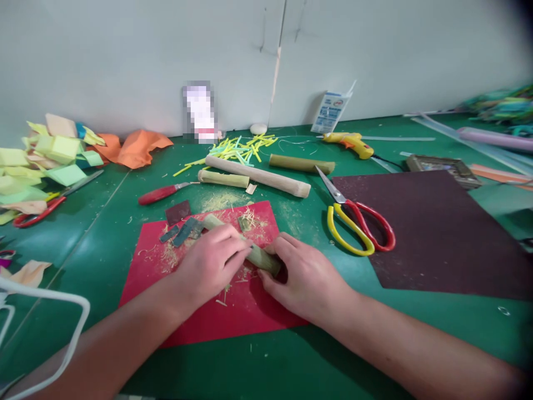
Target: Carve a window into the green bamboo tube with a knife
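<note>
A short greenish bamboo tube [263, 259] lies aslant over a red sheet [200, 328], its far end showing beyond my left fingers. My left hand [212, 258] is closed over the tube's middle; a small dark sliver shows at its fingertips, too small to name. Gripping the near right end of the tube is my right hand [302, 272], thumb below and fingers above. Dark scraps like sandpaper [189, 230] and pale shavings [169, 255] lie on the sheet left of the tube. Another flat bamboo scrap [245, 223] sits among shavings behind it.
Behind the sheet are a red-handled carving tool [160, 194], bamboo pieces [225, 178], a pale stick [266, 178] and yellow-green strips [245, 149]. Scissors [353, 222] overlap a dark sheet [433, 233] at right. A yellow glue gun [350, 143] lies farther back; paper scraps [58, 150] fill the left.
</note>
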Demonstrator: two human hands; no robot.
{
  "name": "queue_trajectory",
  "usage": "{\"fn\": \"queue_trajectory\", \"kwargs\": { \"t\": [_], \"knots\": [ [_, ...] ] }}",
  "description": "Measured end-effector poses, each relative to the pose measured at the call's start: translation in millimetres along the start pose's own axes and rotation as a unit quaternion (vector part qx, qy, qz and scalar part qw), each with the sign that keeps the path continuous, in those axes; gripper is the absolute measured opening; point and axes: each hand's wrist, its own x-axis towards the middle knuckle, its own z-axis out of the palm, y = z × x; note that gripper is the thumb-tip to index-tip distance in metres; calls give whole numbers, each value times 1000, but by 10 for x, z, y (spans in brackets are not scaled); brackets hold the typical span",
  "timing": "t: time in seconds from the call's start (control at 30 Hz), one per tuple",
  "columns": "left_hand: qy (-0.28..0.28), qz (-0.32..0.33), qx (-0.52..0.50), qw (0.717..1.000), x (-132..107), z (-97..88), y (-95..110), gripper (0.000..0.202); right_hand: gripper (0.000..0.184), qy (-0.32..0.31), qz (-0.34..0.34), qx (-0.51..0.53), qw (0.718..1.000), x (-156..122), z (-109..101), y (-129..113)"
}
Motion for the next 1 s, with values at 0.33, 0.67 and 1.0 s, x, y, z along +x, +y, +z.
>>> {"fn": "queue_trajectory", "kwargs": {
  "t": [0.33,0.67,1.0],
  "knots": [
    [17,-1,10,1000,-2,-1,8,20,13,8,5,-15,1000,-10,-9,-31],
    [34,-12,57,998,-12,12,32,21,12,3,5,-13,1000,-20,16,-28],
    [52,-30,69,996,16,-27,-46,23,12,-7,13,-17,1000,-11,4,-50]
  ]
}}
